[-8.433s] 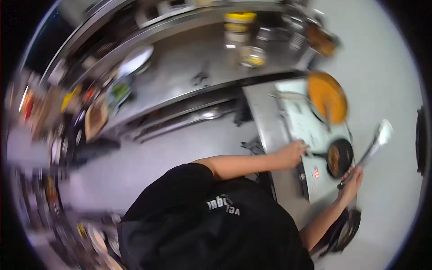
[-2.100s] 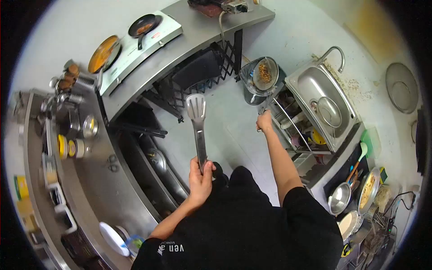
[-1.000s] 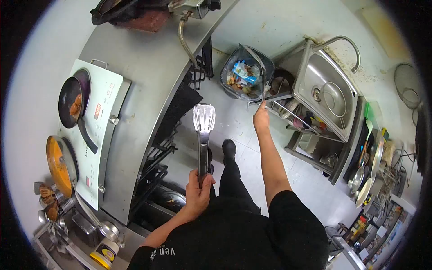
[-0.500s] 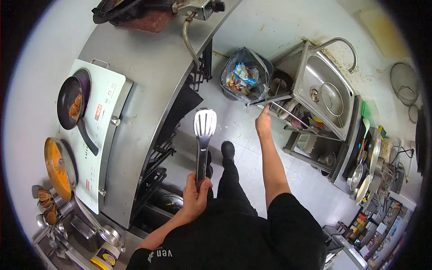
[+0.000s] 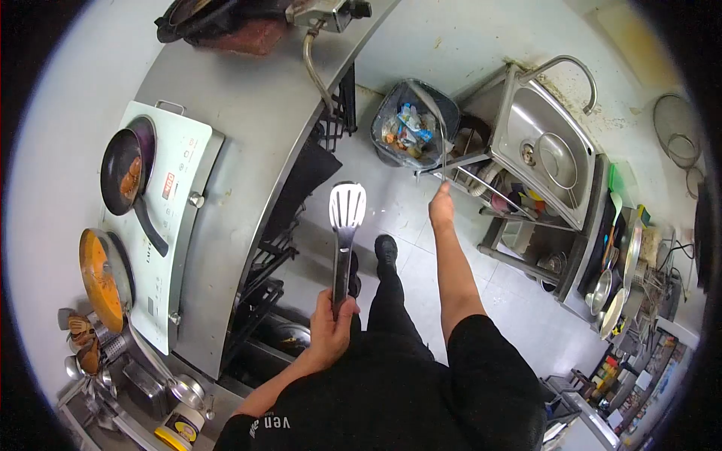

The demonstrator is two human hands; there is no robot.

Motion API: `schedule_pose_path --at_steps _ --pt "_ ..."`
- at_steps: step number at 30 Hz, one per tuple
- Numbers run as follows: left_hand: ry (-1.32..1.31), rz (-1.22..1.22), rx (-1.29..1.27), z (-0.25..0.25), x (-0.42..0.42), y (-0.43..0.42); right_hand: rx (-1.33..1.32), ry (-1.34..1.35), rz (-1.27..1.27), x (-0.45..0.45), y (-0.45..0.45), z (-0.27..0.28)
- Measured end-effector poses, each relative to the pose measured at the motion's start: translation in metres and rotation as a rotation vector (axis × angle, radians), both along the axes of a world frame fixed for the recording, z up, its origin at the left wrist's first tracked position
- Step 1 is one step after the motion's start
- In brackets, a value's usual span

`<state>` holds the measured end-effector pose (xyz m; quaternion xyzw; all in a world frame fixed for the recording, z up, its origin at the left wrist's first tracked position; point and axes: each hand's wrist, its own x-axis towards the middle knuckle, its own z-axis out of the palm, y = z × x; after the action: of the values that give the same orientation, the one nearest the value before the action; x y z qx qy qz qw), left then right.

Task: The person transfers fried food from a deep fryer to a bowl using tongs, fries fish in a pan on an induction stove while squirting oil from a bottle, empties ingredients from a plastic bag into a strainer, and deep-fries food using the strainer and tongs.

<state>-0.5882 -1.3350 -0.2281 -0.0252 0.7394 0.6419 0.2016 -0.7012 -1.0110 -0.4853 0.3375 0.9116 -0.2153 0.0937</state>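
My left hand (image 5: 331, 331) is wrapped round the black handle of metal tongs (image 5: 347, 214), whose slotted head points up and away from me. My right arm is stretched out, with my right hand (image 5: 442, 207) closed on the thin handle of a strainer (image 5: 430, 101). The strainer is turned edge-on above the lined trash bin (image 5: 380, 124), so its inner face is hidden. Food scraps and blue-and-white wrappers (image 5: 412, 124) lie in the bin.
At left, a white induction cooktop (image 5: 169, 225) carries a small black pan (image 5: 120, 169) with brown food. Beside it is an orange-coated pan (image 5: 101, 278). A steel sink (image 5: 538, 128) stands at right, near bowls and utensils. The metal counter edge (image 5: 263, 218) runs beside my legs.
The view has turned from the earlier frames. The strainer, which lay flat with brown bits in it, is now tipped edge-on over the bin. The tongs have stayed in my left hand.
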Motion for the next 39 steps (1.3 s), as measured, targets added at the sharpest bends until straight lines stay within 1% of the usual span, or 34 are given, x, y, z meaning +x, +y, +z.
schedule_pose_path --at_steps 1,2,4,5,6,8,9,10,12,14,16,17,18,20,21,23,25,27,28,29,30,32,34,36,37,39 --pt "0.038 -0.024 -0.021 0.003 -0.001 0.002 -0.088 -0.097 -0.074 -0.007 0.004 -0.004" --pt "0.069 -0.044 -0.047 0.005 0.0 0.001 -0.094 -0.09 -0.068 -0.009 0.001 -0.009" --pt "0.103 -0.031 -0.079 0.003 0.0 -0.004 0.017 0.02 0.096 -0.006 -0.017 0.01" --pt "0.128 -0.026 -0.103 0.002 0.002 -0.005 0.017 0.055 0.104 -0.003 -0.026 0.03" --pt "0.129 -0.027 -0.105 0.001 0.003 -0.006 0.015 0.055 0.103 0.0 -0.024 0.023" --pt "-0.02 0.001 -0.054 0.002 0.006 -0.007 0.037 0.012 0.05 0.009 -0.004 0.0" --pt "-0.016 -0.005 -0.053 0.004 0.008 -0.005 -0.057 -0.111 -0.025 0.0 0.008 0.005" --pt "0.041 -0.017 -0.07 0.007 0.009 -0.004 -0.058 -0.102 -0.029 -0.001 0.008 0.009" --pt "0.113 -0.03 -0.089 0.008 0.007 -0.005 -0.003 -0.027 0.1 -0.008 0.007 0.021" --pt "0.047 0.005 -0.022 0.004 0.012 -0.005 0.016 0.022 0.092 -0.001 0.001 0.03" --pt "0.048 -0.019 -0.031 0.005 0.012 -0.003 0.047 0.074 0.065 0.009 0.007 0.022" --pt "0.049 -0.038 -0.04 0.007 0.014 -0.002 -0.03 0.118 -0.012 0.01 0.016 0.016" --pt "0.061 -0.043 -0.042 0.01 0.015 -0.001 -0.03 0.129 -0.018 0.007 0.016 0.023" --pt "0.056 -0.07 -0.072 0.02 0.017 0.001 -0.091 0.047 -0.019 0.0 0.017 0.041" --pt "0.072 -0.074 -0.067 0.028 0.015 0.004 -0.022 0.171 0.033 0.01 0.008 0.053" --pt "0.049 -0.084 -0.045 0.047 0.012 0.01 -0.32 0.142 -0.024 0.034 -0.008 0.093" --pt "0.125 -0.104 -0.038 0.044 0.015 0.014 -0.869 0.366 -0.197 0.069 -0.016 0.129" --pt "0.234 -0.124 -0.003 0.054 0.013 0.023 -1.129 0.397 -0.202 0.109 -0.022 0.191" --pt "0.256 -0.153 -0.001 0.058 0.011 0.027 -1.212 0.421 -0.209 0.128 -0.022 0.213" --pt "0.29 -0.164 0.071 0.059 0.01 0.032 -1.295 0.444 -0.218 0.148 -0.021 0.232" --pt "0.322 -0.178 0.149 0.061 0.009 0.038 -1.287 0.483 -0.236 0.165 -0.018 0.252" --pt "0.303 -0.246 0.159 0.076 0.008 0.054 -1.368 0.483 -0.189 0.201 -0.006 0.288" --pt "0.293 -0.155 0.25 0.082 0.01 0.08 -1.37 0.54 -0.241 0.239 0.007 0.311" --pt "0.347 -0.255 0.265 0.092 0.014 0.112 -1.448 0.584 -0.239 0.278 0.025 0.326" --pt "0.369 -0.272 0.283 0.094 0.018 0.126 -1.44 0.629 -0.223 0.298 0.029 0.33" --pt "0.363 -0.369 0.314 0.102 0.032 0.167 -1.417 0.7 -0.314 0.34 0.043 0.346"
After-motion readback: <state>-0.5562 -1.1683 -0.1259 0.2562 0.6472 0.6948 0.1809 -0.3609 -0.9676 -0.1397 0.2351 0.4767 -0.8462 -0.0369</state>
